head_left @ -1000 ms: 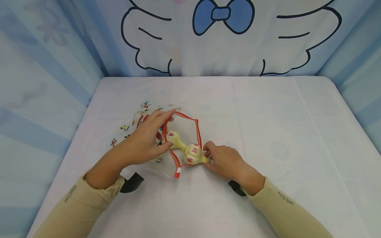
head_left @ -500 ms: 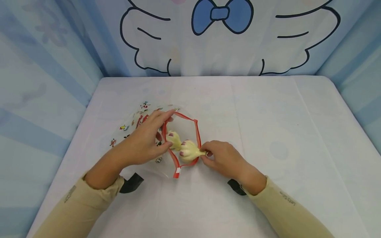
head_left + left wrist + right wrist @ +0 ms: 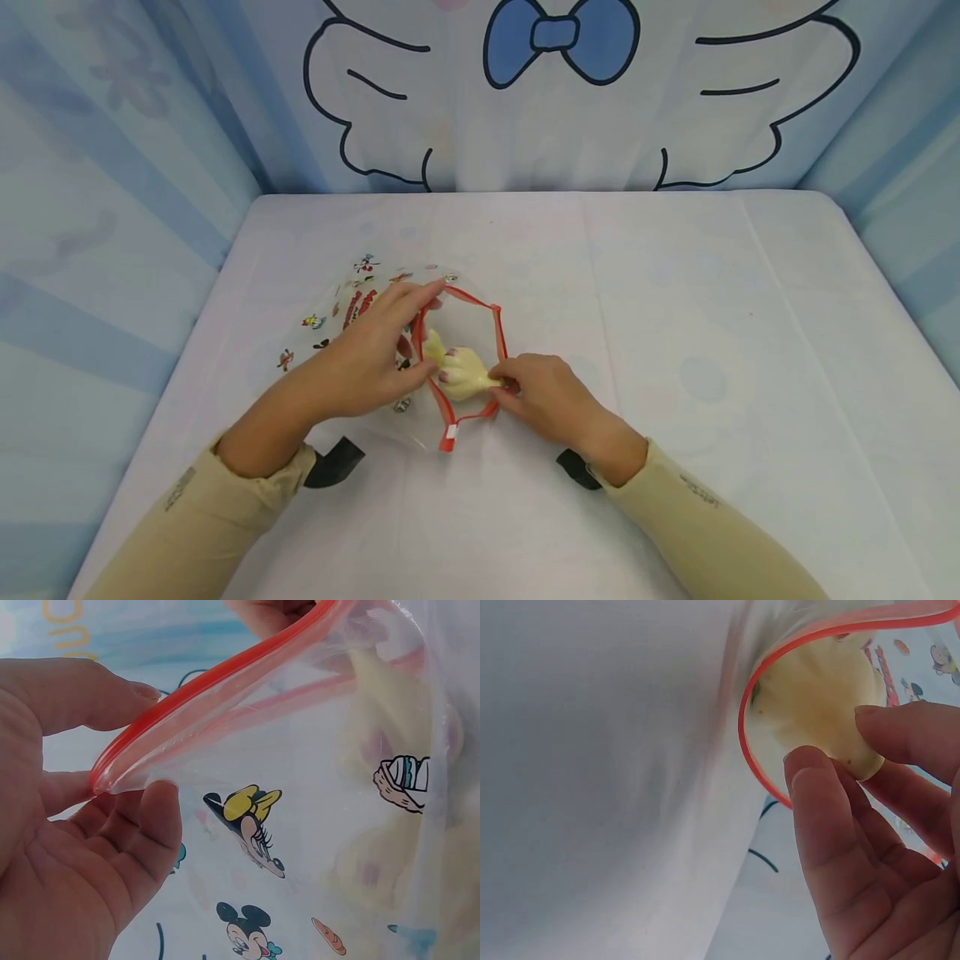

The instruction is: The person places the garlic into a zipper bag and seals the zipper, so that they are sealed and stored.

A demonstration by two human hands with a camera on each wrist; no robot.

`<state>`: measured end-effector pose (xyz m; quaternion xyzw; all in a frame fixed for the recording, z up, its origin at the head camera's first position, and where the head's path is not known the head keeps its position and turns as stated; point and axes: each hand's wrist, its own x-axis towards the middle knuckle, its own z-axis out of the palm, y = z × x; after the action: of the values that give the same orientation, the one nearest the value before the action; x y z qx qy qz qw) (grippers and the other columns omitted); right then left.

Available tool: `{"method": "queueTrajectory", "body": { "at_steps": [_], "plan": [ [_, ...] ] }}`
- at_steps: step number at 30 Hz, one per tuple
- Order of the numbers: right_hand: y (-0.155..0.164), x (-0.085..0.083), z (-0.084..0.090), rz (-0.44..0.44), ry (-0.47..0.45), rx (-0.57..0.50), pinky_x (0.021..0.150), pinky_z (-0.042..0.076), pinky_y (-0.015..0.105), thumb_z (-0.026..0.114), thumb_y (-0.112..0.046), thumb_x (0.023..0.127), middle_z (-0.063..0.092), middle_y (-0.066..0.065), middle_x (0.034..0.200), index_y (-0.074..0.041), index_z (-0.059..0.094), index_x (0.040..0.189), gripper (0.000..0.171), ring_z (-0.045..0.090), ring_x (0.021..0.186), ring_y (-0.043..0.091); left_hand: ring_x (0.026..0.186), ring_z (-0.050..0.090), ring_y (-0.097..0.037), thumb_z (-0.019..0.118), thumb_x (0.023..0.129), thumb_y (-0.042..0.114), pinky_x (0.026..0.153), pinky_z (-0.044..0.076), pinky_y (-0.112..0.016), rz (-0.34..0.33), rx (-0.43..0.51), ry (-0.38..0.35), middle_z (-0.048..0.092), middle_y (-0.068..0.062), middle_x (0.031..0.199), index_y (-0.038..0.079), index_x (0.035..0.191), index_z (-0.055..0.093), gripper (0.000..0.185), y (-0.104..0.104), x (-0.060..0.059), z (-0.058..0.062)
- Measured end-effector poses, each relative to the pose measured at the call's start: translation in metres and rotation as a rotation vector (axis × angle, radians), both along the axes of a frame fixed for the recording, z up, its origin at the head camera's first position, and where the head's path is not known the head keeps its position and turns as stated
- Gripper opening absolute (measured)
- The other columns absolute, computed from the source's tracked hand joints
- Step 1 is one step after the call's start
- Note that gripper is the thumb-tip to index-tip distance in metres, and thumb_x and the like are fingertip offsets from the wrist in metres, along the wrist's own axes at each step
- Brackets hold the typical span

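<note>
I'm seeing the left hand (image 3: 367,358) pinching the zip bag (image 3: 360,333) rim; the right hand (image 3: 543,400) is pinching the yellow toy (image 3: 461,375) inside the bag's mouth.

The surface (image 3: 675,317) wears a pale white cloth with faint dots, running back to a cartoon backdrop. On it lies a clear zip bag (image 3: 352,333) with a red seal and cartoon prints, spreading leftward behind the left fingers (image 3: 408,300), its mouth open toward the right fingers (image 3: 506,371).
</note>
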<state>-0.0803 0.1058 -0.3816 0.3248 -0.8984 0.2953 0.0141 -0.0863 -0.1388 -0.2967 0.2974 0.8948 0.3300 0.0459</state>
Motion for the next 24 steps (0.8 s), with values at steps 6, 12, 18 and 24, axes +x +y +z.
{"method": "queueTrajectory", "body": {
  "at_steps": [6,12,18,24],
  "plan": [
    [-0.011,-0.003,0.002,0.008,0.0,0.016,0.069,0.053,0.023,0.078,-0.009,0.087,0.071,0.004,0.087,-0.001,0.076,0.1,0.015,0.062,0.074,0.012,0.082,0.053,-0.014,0.076,0.087,0.006,0.069,0.051,-0.029,-0.003,0.005,-0.002,0.047,-0.01,0.135,0.003,0.154,0.033,0.08,0.0,0.0,0.0],
    [-0.017,-0.004,0.002,0.036,-0.013,-0.005,0.072,0.054,0.022,0.074,-0.003,0.087,0.07,0.007,0.093,0.001,0.075,0.102,0.015,0.065,0.08,0.016,0.083,0.053,-0.014,0.075,0.087,0.006,0.07,0.051,-0.028,-0.002,0.002,-0.005,0.047,-0.009,0.135,0.003,0.154,0.033,0.079,0.0,0.001,0.0],
    [-0.019,-0.001,0.005,-0.008,-0.095,-0.006,0.072,0.051,0.025,0.068,-0.001,0.089,0.063,0.008,0.099,0.002,0.074,0.106,0.018,0.058,0.083,0.018,0.084,0.053,-0.014,0.075,0.087,0.006,0.07,0.051,-0.029,0.002,-0.001,-0.007,0.047,-0.009,0.135,0.003,0.154,0.033,0.079,0.001,0.0,0.0],
    [-0.023,0.0,0.0,-0.037,-0.008,-0.099,0.073,0.055,0.026,0.073,0.0,0.087,0.064,0.008,0.095,0.0,0.074,0.099,0.012,0.064,0.083,0.019,0.081,0.053,-0.014,0.075,0.086,0.004,0.069,0.051,-0.029,-0.002,0.004,-0.006,0.047,-0.011,0.135,0.002,0.154,0.033,0.079,0.0,0.001,0.0]
  ]
}}
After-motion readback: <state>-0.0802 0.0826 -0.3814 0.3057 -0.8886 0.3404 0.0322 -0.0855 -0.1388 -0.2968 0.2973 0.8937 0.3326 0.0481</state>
